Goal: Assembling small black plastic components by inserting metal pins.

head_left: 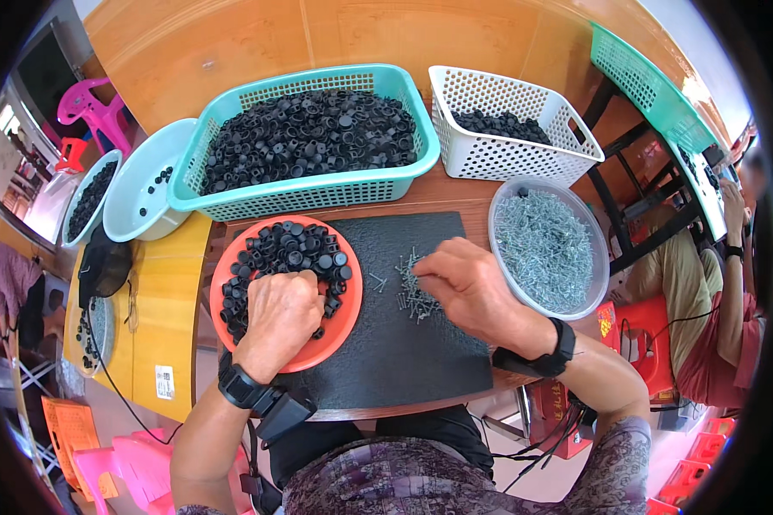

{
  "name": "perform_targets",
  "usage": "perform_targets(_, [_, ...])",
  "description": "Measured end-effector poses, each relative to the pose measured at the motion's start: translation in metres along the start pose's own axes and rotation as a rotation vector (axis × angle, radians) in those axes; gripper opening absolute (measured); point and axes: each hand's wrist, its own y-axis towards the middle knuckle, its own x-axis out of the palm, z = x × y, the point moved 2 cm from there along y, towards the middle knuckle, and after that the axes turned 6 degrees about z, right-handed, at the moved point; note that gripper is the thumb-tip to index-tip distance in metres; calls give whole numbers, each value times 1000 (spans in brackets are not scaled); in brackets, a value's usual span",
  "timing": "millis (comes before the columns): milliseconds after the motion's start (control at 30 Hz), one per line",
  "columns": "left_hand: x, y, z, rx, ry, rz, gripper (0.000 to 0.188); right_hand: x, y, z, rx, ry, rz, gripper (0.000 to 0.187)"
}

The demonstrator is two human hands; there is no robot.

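Observation:
My left hand [285,313] is down in a round orange-red bowl [349,322] of small black plastic caps [296,246]. Its fingers are curled in among the caps, and whatever they grip is hidden beneath the knuckles. Over a small heap of silvery screws [416,302] on a black mat [404,369], my right hand [472,283] has its thumb and fingers pinched together. Its fingertips touch the heap's edge; I cannot make out what is between them. A few loose screws [378,281] lie between bowl and heap.
Behind the mat stand a large teal basket [309,196] of black parts and a white basket [524,159] partly filled with them. A clear tub [599,257] of screws is at right. Pale basins [137,225] stand left. A person [730,283] sits at far right.

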Motion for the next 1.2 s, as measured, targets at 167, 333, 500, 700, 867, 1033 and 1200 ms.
perform_targets(167, [-22,-11,9,-53,-196,105,12,26,11,3,-80,-54,-101,10])
perform_targets(333, [-34,-42,16,-314,-616,136,10,51,21,1,-151,-252,-215,4])
perform_targets(500, [-27,-66,28,-620,-1230,148,18,62,27,-4,-221,-379,-278,5])
perform_targets(700, [-22,-81,39,-676,-1605,35,22,64,27,1,-201,-444,-275,7])
perform_targets(867, [-19,-87,47,-659,-1787,28,20,46,20,-15,-146,-217,-82,10])
perform_targets(1033, [-11,-86,55,-625,-1726,110,18,21,-2,-50,51,19,-40,10])
perform_targets(1200, [-11,-86,62,-511,-1382,173,19,-1,-22,-72,315,355,-170,8])
